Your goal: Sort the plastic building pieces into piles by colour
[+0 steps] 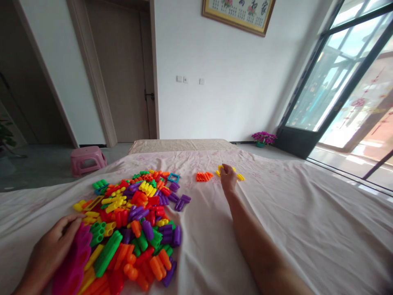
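My left hand (57, 246) is closed at the lower left, thumb and fingers gripping the edge of a magenta plastic piece with a scalloped rim (75, 262). Against it lies a large heap of plastic building blocks (143, 221) in red, orange, yellow, green and purple, many shaped like joined tubes. Farther out on the right, my right hand (229, 178) closes over yellow blocks (240, 177); its fingertips are partly hidden. Just left of that hand sits a small orange group of blocks (204, 176), apart from the heap.
A pale, flower-patterned cloth (276, 213) covers the wrinkled surface under the blocks. Beyond its far edge is a beige covered surface (181, 145). A pink stool (88, 159) stands on the floor at left, and a potted purple flower (263, 138) by the glass door.
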Tool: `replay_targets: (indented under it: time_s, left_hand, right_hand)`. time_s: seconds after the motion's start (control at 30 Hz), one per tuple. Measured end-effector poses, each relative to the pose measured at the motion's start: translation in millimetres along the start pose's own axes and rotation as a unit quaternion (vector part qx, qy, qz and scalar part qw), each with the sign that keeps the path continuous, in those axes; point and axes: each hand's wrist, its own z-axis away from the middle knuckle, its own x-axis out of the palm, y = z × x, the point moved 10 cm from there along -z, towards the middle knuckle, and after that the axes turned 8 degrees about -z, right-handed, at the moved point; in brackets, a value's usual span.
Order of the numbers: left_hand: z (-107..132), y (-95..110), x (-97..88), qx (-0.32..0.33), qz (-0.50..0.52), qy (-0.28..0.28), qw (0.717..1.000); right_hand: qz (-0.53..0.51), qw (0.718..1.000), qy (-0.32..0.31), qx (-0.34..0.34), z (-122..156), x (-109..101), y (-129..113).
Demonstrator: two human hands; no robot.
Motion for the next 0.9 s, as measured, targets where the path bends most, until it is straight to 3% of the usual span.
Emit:
replay_targets:
  time_s: [0.1,0.2,0.3,0.37,0.43,0.53,0.67,0.77,0.9]
  left_hand:
    - [2,-5,6.4,-0.047,0.043,-0.040,0.997]
    - [3,-5,6.2,-0.062,0.050,-0.045,0.996]
    - [5,0,3.0,-0.056,0.063,-0.041,0.996]
    - [6,7,-1.7,-0.045,0.070,-0.032,0.996]
    - [8,12,-6.3,-0.040,0.071,-0.026,0.996]
    - [10,18,-10.5,-0.035,0.070,-0.023,0.997]
    - [11,20,-13.4,-0.027,0.064,-0.013,0.997]
    - [10,20,-12.8,-0.024,0.059,-0.011,0.998]
    - [9,18,-12.6,-0.019,0.058,-0.001,0.998]
  right_hand:
    - [0.033,0.997,0.061,0.015,-18,-31,30]
    - [0.048,0.994,0.088,0.038,-24,-47,52]
    - [0.043,0.994,0.099,0.025,-21,-47,50]
    - [0.026,0.997,0.078,-0.003,-15,-33,37]
    - [0.001,0.999,0.018,-0.028,-2,-6,18]
    - [-0.038,0.989,-0.121,-0.080,35,47,-25]
    - [-0.091,0.930,-0.317,-0.163,113,103,-96]
    - [-0.098,0.859,-0.447,-0.229,172,122,-142]
    - [-0.069,0.793,-0.519,-0.313,221,126,-174]
